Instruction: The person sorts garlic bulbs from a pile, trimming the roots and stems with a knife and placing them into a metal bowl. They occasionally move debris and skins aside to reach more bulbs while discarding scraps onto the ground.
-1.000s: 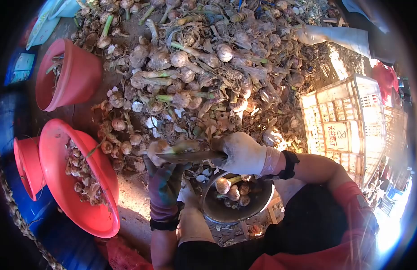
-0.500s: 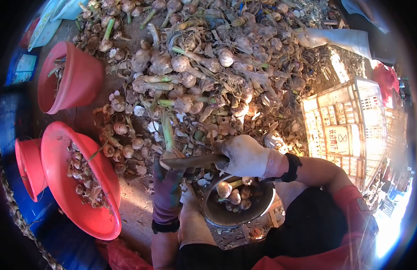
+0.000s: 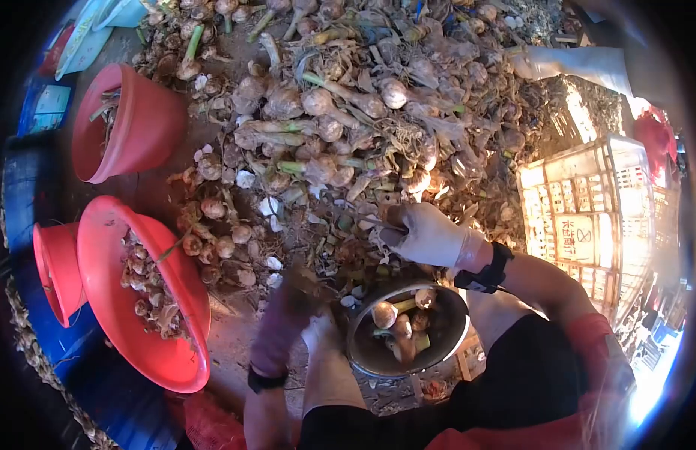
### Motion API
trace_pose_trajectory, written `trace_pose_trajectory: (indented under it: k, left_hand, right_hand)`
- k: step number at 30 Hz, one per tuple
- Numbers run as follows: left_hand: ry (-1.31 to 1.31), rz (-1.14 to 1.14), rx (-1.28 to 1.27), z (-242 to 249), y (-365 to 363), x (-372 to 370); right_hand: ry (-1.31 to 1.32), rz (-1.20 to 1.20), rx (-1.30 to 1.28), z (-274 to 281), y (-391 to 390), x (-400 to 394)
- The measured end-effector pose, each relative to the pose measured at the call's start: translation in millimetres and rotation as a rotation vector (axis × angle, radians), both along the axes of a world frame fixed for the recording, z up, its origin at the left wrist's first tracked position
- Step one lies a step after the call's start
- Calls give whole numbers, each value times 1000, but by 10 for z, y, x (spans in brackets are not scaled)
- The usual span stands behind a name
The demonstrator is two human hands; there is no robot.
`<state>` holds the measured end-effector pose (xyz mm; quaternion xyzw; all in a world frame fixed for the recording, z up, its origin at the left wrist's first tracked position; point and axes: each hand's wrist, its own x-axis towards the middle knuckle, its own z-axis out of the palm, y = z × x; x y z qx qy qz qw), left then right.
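My right hand, in a white glove, is closed around the handle of a knife. Its thin blade points left over the garlic scraps. My left hand, in a dark glove, is smeared by motion beside my knee, left of a metal pot; its fingers cannot be made out. Inside the pot lie several garlic bulbs with short cut stems. Just beyond both hands spreads a large heap of garlic with dry leaves and green stems.
At left stand a wide red basin holding small bulbs and scraps, a smaller red tub and a pink bucket. A plastic crate is at right. A person's grey-clad leg reaches in at upper right.
The garlic bulb with a green stem is gone from my left hand, which has dropped lower and blurred. Another bulb shows in the pot. The knife has swung away, its blade now pointing up-left.
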<state>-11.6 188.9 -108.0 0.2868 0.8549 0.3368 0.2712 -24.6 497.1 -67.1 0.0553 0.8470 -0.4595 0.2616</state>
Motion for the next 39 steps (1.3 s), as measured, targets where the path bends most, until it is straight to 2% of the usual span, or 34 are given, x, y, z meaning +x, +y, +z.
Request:
trace_pose_trajectory:
  k: [1, 3, 5, 7, 9, 10, 12, 13, 15, 17, 18, 20, 21, 22, 24, 25, 26, 27, 28, 31, 33, 34, 36, 39]
  left_hand:
    - [79, 352, -365, 243, 155, -292]
    - [334, 442, -497, -128, -141, -649]
    - [365, 489, -508, -464, -215, -902]
    - [398, 516, -511, -549, -153, -995]
    - [331, 555, -754, -564, -58, -1020]
    - [336, 552, -749, -545, -9, -1023]
    - [142, 682, -574, -494, 66, -927]
    - [88, 721, -402, -481, 112, -809]
    - [-381, 731, 24, -81, 364, -575]
    - [-519, 709, 229, -45, 381, -164]
    - [-527, 705, 237, 125, 527, -75]
    - [-667, 857, 654, 653, 778, -5]
    - [-647, 856, 669, 643, 732, -55]
    - [-728, 844, 568, 579, 645, -129]
    - [-854, 861, 426, 496, 539, 24]
    - [-761, 774, 473, 452, 551, 61]
    - [-653, 684, 531, 418, 602, 48]
    - [-851, 720, 547, 581, 714, -30]
    - [-855, 714, 544, 576, 729, -20]
    - [-936, 759, 655, 492, 720, -9]
    - [-746, 639, 603, 376, 615, -47]
    - [-749, 645, 602, 222, 507, -16]
    - [-162, 278, 324, -40, 331, 74]
    - [-148, 366, 245, 108, 414, 130]
  right_hand:
    - [13, 31, 4, 14, 2, -12]
    - [68, 15, -40, -36, -6, 25]
    - [114, 1, -96, -60, -43, 41]
    - [37, 34, -56, -44, -47, 52]
    - [46, 43, -50, -87, -52, 89]
    - [59, 61, -46, -98, -52, 97]
    - [48, 66, -31, -59, -82, 123]
    - [41, 74, -14, -40, -85, 103]
    - [56, 115, -21, 20, -120, 73]
    - [210, 216, -44, 118, -148, 31]
    - [205, 215, -34, 12, -159, 36]
    - [57, 175, 164, -305, -147, 44]
    - [-59, 258, 312, -290, -44, -3]
    - [-38, 262, 317, -285, -9, -15]
    - [-48, -23, -98, -223, -65, 231]
    - [-20, 128, -7, -34, -82, 161]
    - [-13, 130, -4, -79, -124, 132]
    - [40, 194, -9, -141, -208, 185]
    - [100, 259, -9, -172, -261, 209]
    - [46, 260, 45, -80, -250, 154]
    - [15, 292, 93, 59, -238, 110]
    - [69, 314, 50, 130, -235, 95]
    - [118, 333, 4, 133, -244, 130]
    - [256, 410, 59, 77, -261, 181]
